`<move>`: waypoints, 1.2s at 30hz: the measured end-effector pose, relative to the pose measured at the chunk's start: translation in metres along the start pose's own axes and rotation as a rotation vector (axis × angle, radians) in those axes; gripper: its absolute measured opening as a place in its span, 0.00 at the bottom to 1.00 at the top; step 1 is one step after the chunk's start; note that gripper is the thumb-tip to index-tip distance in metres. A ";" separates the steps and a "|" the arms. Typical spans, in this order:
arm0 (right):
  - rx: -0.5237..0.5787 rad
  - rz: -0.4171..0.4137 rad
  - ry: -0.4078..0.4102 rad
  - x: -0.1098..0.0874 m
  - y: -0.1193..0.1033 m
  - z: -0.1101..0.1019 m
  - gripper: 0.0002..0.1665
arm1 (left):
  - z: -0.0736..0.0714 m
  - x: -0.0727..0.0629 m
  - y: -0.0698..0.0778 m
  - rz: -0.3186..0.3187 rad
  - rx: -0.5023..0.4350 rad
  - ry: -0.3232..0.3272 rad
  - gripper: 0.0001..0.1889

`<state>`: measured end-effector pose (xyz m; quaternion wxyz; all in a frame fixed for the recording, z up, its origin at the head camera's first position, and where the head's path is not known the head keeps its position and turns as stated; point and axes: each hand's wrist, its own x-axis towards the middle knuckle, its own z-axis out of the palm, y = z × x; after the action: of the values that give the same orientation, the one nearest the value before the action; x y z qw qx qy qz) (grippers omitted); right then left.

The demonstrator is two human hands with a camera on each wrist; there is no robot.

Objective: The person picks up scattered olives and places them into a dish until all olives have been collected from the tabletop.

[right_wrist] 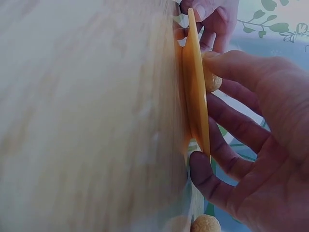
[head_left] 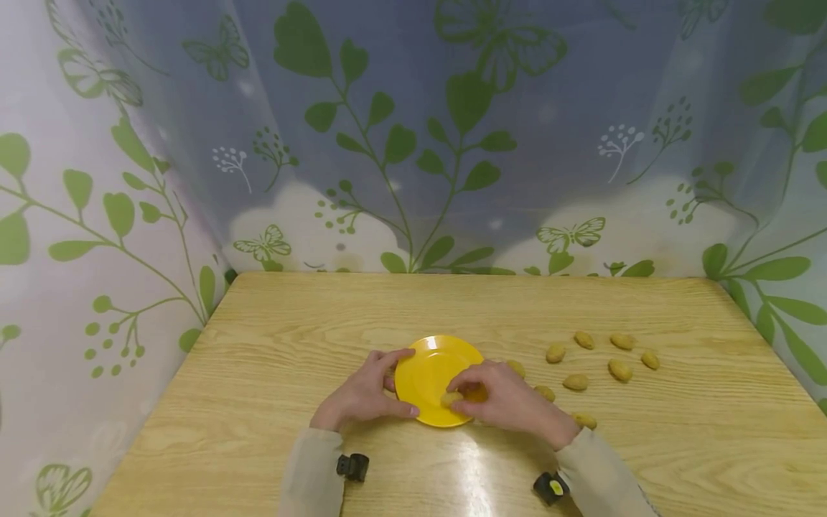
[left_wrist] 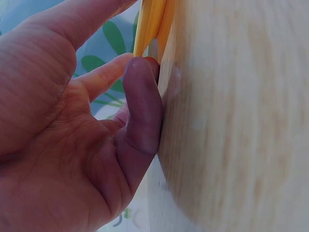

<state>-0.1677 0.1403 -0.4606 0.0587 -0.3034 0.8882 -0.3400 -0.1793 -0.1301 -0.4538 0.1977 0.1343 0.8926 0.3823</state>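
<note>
A round yellow plate [head_left: 423,373] sits on the wooden table. My left hand [head_left: 362,395] holds its left side, thumb at the near rim and index finger at the far rim. In the left wrist view the little finger curls beneath the plate's edge. My right hand [head_left: 507,402] is over the plate's right side, pinching a small tan oval nut-like piece [head_left: 450,399] between thumb and fingers. The right wrist view shows this piece [right_wrist: 212,81] with a pitted surface, close against the plate's face. Other fingers of that hand lie around the plate's right rim.
Several similar tan pieces [head_left: 576,382] are scattered on the table [head_left: 291,309] to the right of the plate. Some lie close by the right hand and wrist. A patterned curtain [head_left: 413,179] hangs behind the table and along its sides.
</note>
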 end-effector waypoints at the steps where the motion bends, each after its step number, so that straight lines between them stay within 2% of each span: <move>1: 0.003 0.001 -0.001 0.000 0.000 0.000 0.10 | 0.000 0.000 0.000 -0.002 0.001 0.001 0.50; 11: 0.030 -0.029 -0.006 -0.004 -0.001 -0.004 0.13 | 0.001 0.000 0.000 -0.011 -0.008 -0.007 0.50; 24: 0.135 -0.019 -0.006 -0.011 -0.001 -0.016 0.13 | 0.001 0.001 -0.001 0.006 -0.003 -0.008 0.50; 36: 0.129 0.009 0.016 -0.019 -0.003 -0.028 0.14 | 0.001 0.001 -0.002 0.000 0.008 -0.002 0.51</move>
<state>-0.1594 0.1661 -0.4394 0.0727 -0.2923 0.8662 -0.3987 -0.1802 -0.1299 -0.4560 0.1980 0.1353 0.8939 0.3787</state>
